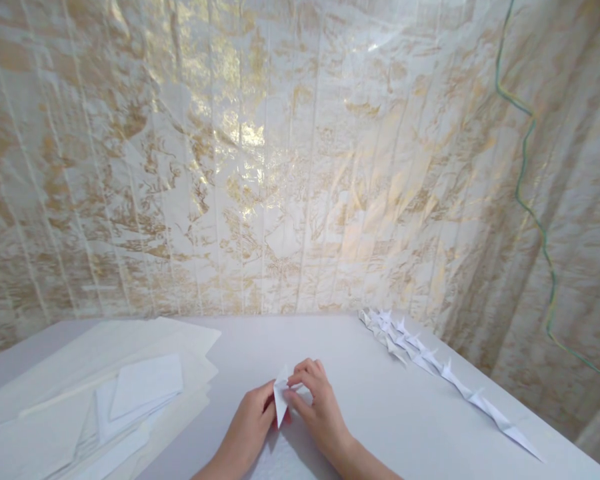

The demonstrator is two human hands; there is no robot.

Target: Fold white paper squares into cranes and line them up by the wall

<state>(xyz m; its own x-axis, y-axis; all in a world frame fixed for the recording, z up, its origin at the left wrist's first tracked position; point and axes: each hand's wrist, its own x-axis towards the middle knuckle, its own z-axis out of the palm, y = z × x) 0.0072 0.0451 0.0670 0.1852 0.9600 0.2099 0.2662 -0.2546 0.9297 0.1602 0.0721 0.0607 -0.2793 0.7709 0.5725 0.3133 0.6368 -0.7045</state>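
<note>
We hold one folded white paper point(280, 399) upright over the table point(395, 427).
The fingers of our left hand point(253, 417) grip its left side, partly hidden; our right hand point(321, 403) pinches its right edge, thumb and forefinger nearly together. Rightward, folded paper pieces point(497, 417) overlap too much for us to count; leftward, white sheets point(147, 385) lie on larger cream sheets point(190, 333).

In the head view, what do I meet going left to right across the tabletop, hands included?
Spread of large pale sheets → left hand → folded white paper piece → right hand → line of pointed folded paper shapes.
</note>
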